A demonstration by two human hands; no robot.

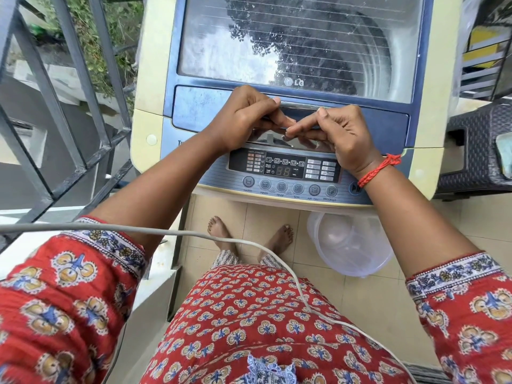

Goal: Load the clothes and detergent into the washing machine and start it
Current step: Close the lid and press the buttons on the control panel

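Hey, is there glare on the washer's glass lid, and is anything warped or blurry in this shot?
Head view: the glass lid reflects bright sky and dark tree foliage, hiding most of the drum; wide-angle distortion bends the railing and the machine's edges; the panel's small labels are too soft to read; both hands look sharp.

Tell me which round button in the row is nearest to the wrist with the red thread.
The PROGRAM button, last at the right of the labelled row, lies closest to the red thread on the right wrist; WATER is farthest.
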